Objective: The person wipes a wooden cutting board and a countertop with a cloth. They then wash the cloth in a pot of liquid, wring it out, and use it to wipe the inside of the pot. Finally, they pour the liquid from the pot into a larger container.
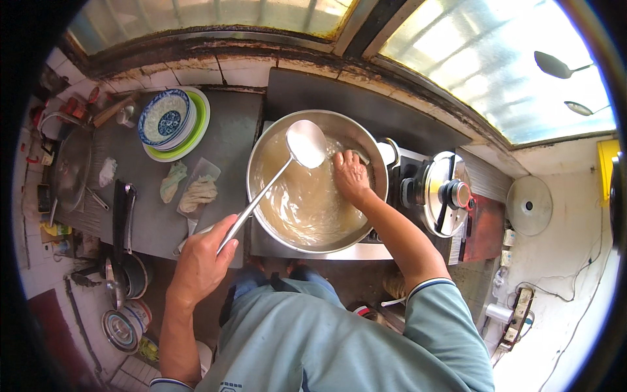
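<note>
A large steel pot [254,210] full of cloudy, brownish water stands on the stove in front of me. My left hand [203,264] grips the handle of a long metal ladle [306,143], whose bowl is over the water near the pot's far side. Inside the pot at the right, my right hand [350,176] has its fingertips at the water, against something pale like a cloth or pad [361,157], mostly hidden. How firmly those fingers hold it does not show. The water's surface is rippled.
Right of the pot is a pressure cooker [443,193] with a steel lid. On the left counter are stacked bowls and plates [201,132], crumpled cloths [198,193], a cleaver-like blade [205,169] and a wok [73,169]. A tiled wall and window run behind.
</note>
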Action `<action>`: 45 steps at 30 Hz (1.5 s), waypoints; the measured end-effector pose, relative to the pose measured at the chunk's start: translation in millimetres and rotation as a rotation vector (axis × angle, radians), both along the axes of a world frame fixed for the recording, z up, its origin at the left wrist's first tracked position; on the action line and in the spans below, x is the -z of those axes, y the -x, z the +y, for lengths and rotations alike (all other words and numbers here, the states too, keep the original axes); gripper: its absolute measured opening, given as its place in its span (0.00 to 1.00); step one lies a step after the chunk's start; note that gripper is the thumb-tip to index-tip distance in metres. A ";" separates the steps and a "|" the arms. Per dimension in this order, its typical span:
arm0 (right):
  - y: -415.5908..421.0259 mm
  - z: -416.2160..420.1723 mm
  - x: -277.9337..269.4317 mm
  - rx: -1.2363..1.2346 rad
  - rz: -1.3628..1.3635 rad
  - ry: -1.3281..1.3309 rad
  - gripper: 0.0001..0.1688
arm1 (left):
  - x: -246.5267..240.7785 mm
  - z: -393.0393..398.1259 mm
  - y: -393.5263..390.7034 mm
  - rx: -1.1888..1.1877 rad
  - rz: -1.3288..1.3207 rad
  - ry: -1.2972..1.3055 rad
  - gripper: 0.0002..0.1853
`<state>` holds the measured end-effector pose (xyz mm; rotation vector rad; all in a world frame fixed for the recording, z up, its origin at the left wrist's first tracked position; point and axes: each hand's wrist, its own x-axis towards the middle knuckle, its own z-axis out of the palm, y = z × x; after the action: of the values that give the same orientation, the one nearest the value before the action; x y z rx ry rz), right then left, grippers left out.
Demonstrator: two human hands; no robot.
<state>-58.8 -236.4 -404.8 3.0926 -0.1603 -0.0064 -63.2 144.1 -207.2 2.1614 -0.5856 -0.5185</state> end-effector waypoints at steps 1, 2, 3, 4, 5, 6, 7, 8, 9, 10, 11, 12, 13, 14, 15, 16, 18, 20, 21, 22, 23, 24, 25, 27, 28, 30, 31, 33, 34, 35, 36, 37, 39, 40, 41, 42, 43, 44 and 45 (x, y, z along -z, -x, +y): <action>6.3 2.7 -3.1 0.024 0.047 -0.012 0.13 | -0.9 0.4 0.6 0.003 0.002 0.007 0.20; 13.1 5.7 -6.8 0.049 0.094 -0.025 0.13 | -1.6 0.8 1.3 0.007 0.005 0.013 0.20; 18.9 7.5 -10.8 0.074 0.139 -0.035 0.13 | -2.4 0.7 2.0 0.012 0.006 0.022 0.20; 23.5 7.3 -9.8 0.086 0.176 -0.043 0.14 | -3.6 0.6 2.9 0.012 0.013 0.013 0.20; 28.6 7.7 -9.5 0.073 0.186 -0.057 0.14 | -5.0 0.4 3.8 0.013 0.021 0.005 0.21; 32.6 10.2 -11.6 0.059 0.195 -0.071 0.14 | -5.6 0.5 4.2 0.013 0.027 -0.005 0.21; 36.7 13.1 -14.1 0.044 0.205 -0.085 0.14 | -4.4 0.7 4.9 0.020 0.009 0.006 0.21; 41.7 16.5 -17.5 0.066 0.227 -0.124 0.14 | -1.6 1.0 5.9 0.028 -0.008 0.017 0.21; 48.1 18.7 -16.6 0.051 0.238 -0.146 0.14 | 1.0 1.7 6.6 0.034 -0.028 0.025 0.21; 52.5 21.5 -14.2 0.046 0.228 -0.173 0.15 | 4.9 2.2 7.2 0.038 -0.055 0.047 0.21; 55.7 25.1 -11.2 0.041 0.219 -0.199 0.15 | 9.5 2.4 7.7 0.041 -0.083 0.069 0.21; 59.9 29.3 -7.9 0.023 0.224 -0.205 0.16 | 11.7 2.4 7.9 0.045 -0.109 0.091 0.21; 63.5 34.1 -4.8 0.004 0.230 -0.212 0.17 | 10.2 2.0 7.7 0.043 -0.095 0.078 0.21; 64.8 38.6 -1.5 -0.014 0.235 -0.217 0.17 | 7.6 1.1 7.4 0.041 -0.081 0.066 0.21; 62.6 45.8 0.0 0.014 0.322 -0.253 0.18 | 6.6 0.1 6.9 0.040 -0.067 0.054 0.21; 62.8 53.8 -4.8 -0.017 0.296 -0.302 0.18 | 6.8 0.0 6.5 0.039 -0.062 0.047 0.21; 62.2 64.4 -6.1 -0.055 0.264 -0.377 0.18 | 7.3 -1.3 5.1 0.039 -0.052 0.035 0.21; 58.7 70.2 1.8 -0.066 0.252 -0.428 0.19 | 7.4 -4.7 2.5 0.048 -0.043 0.035 0.20; 55.0 74.6 1.2 -0.079 0.256 -0.448 0.19 | 7.7 -6.5 1.3 0.054 -0.037 0.031 0.20; 50.0 77.9 0.1 -0.091 0.259 -0.467 0.19 | 7.0 -8.7 -0.3 0.056 -0.015 0.032 0.21; 45.0 80.5 -1.0 -0.102 0.262 -0.487 0.19 | 5.4 -11.3 -2.3 0.058 0.007 0.033 0.21; 40.8 83.0 -1.4 -0.130 0.216 -0.522 0.20 | 3.6 -13.6 -3.9 0.061 0.029 0.031 0.21; 36.4 85.0 -2.2 -0.131 0.202 -0.528 0.20 | 1.9 -16.1 -5.2 0.056 0.036 0.031 0.21; 26.6 87.6 -3.8 -0.131 0.176 -0.537 0.21 | -0.3 -21.2 -7.7 0.045 0.051 0.031 0.21; 20.2 87.4 -0.8 -0.125 0.162 -0.528 0.24 | 2.5 -23.0 -8.7 0.037 0.025 0.047 0.21; 5.4 86.4 8.6 -0.113 0.139 -0.514 0.29 | 10.0 -25.2 -9.4 0.018 -0.022 0.074 0.21; -2.4 82.6 14.2 -0.142 0.109 -0.523 0.29 | 8.4 -27.3 -10.7 0.019 0.012 0.044 0.21; -24.5 76.8 23.7 -0.212 0.049 -0.545 0.28 | -0.6 -28.9 -13.5 0.008 0.075 -0.021 0.20; -37.3 73.5 21.4 -0.140 0.146 -0.540 0.26 | -1.1 -30.3 -14.5 0.007 0.065 -0.027 0.20; -42.8 72.0 18.9 -0.073 0.057 -0.650 0.25 | -1.3 -30.7 -14.4 0.006 0.054 -0.034 0.20; -46.3 70.1 14.5 -0.004 -0.034 -0.756 0.23 | -1.0 -31.5 -14.3 0.006 0.042 -0.038 0.20; -50.0 66.8 12.5 0.065 -0.127 -0.862 0.21 | -0.2 -32.1 -14.2 0.004 0.038 -0.038 0.20; -54.0 42.8 28.9 -0.066 -0.100 -0.549 0.22 | 1.3 -33.0 -14.0 0.001 0.030 -0.039 0.20; -53.4 28.6 36.3 -0.221 -0.177 -0.362 0.21 | 1.6 -33.1 -14.0 0.004 0.036 -0.046 0.20; -52.2 15.0 43.6 -0.372 -0.251 -0.171 0.21 | 2.1 -33.2 -14.0 0.008 0.042 -0.054 0.20; -55.7 11.9 33.9 -0.288 -0.125 -0.230 0.22 | 2.4 -31.9 -13.4 0.001 0.047 -0.068 0.20; -56.1 7.1 28.0 -0.256 -0.115 -0.144 0.22 | 1.5 -31.5 -12.7 -0.001 0.053 -0.081 0.20; -55.6 3.0 22.6 -0.224 -0.104 -0.058 0.22 | -0.1 -31.0 -11.9 -0.002 0.060 -0.095 0.20; -53.6 -1.6 18.2 -0.192 -0.093 0.030 0.22 | -1.2 -30.5 -11.0 -0.004 0.066 -0.106 0.20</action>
<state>-5.2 -238.0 -423.0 3.0650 0.1330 0.1451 -52.2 113.6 -205.9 2.2355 -0.5279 -0.6290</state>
